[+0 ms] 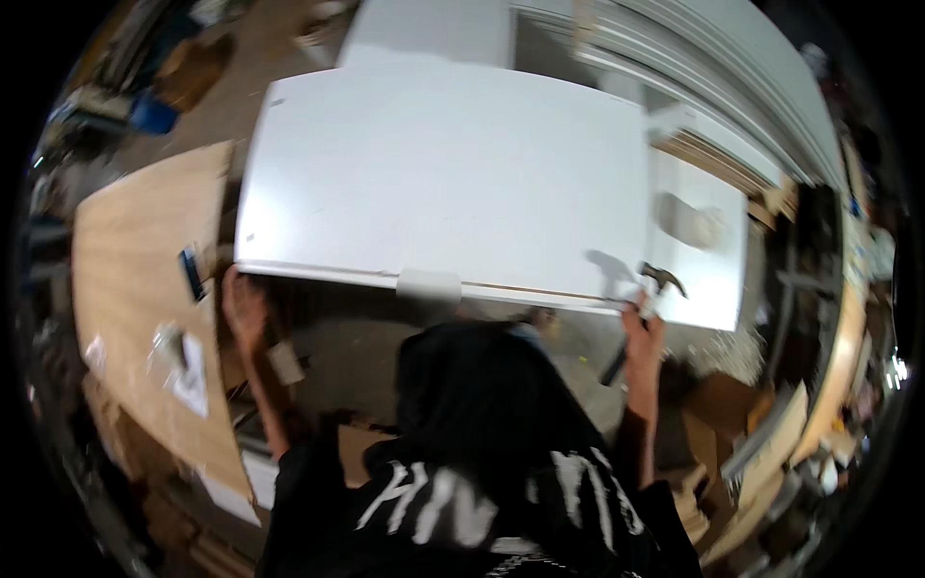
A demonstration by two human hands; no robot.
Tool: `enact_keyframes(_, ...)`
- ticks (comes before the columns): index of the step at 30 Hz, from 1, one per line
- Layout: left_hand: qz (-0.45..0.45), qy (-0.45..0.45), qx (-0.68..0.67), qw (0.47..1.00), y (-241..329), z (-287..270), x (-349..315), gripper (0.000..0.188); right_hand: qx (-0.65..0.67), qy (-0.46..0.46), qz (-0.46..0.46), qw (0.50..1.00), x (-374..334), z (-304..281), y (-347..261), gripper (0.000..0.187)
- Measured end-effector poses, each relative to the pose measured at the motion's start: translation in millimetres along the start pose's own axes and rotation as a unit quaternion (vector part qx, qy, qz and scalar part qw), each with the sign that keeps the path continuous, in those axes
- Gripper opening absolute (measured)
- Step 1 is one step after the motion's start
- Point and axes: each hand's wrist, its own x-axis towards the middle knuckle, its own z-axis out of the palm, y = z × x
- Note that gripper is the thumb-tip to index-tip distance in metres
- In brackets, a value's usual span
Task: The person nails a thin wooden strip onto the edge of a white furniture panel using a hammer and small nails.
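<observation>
A large white panel [443, 173] lies flat in front of me. A narrow brown strip shows along its near edge, and a pale piece [429, 286] overlaps that edge near the middle. By the panel's near left corner is my left hand [247, 310], fingers stretched out along the edge; slight blur hides whether it presses there. My right hand [644, 332] is closed around a claw hammer [663, 277] at the near right corner. The hammer's metal head points up past my fingers, and its dark handle hangs below. Something small and white shows beside those fingers.
On a white surface at the right sits a pale roll [706, 228]. To the left, a plywood sheet [145, 260] carries a dark blue tool [192, 274] and clear plastic [171, 347]. White boards [694, 67] are stacked at the far right. Cardboard [718, 405] lies at the lower right.
</observation>
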Motion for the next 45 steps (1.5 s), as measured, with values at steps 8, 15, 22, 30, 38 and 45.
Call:
enact_keyframes(8,-0.047,0.165,0.352,0.920,2.4,13.7,-35.5,0.036,0.062,0.033,0.046,0.996,-25.1,-11.0,-45.1,0.037)
enact_keyframes(15,-0.148,0.034,0.380,0.912,48.4,10.8,-30.5,0.049,-0.028,0.013,0.011,0.999,3.3,-38.6,-40.1,0.028)
enact_keyframes(22,-0.027,0.003,0.319,0.947,8.8,-1.2,-34.0,0.049,-0.133,0.006,-0.091,0.987,12.2,-20.9,-50.4,0.021)
enact_keyframes(30,0.048,0.220,0.379,0.897,48.1,55.6,-89.3,0.043,-0.064,0.052,-0.166,0.983,-6.1,-82.6,-127.9,0.025)
enact_keyframes(38,0.114,0.066,0.338,0.932,141.4,230.8,-2.5,0.040,-0.098,0.087,-0.181,0.975,88.0,-237.1,-258.6,0.030)
enact_keyframes(45,0.062,-0.092,0.324,0.939,144.5,497.0,103.0,0.044,-0.013,0.065,-0.192,0.979,272.0,-382.6,-245.6,0.042)
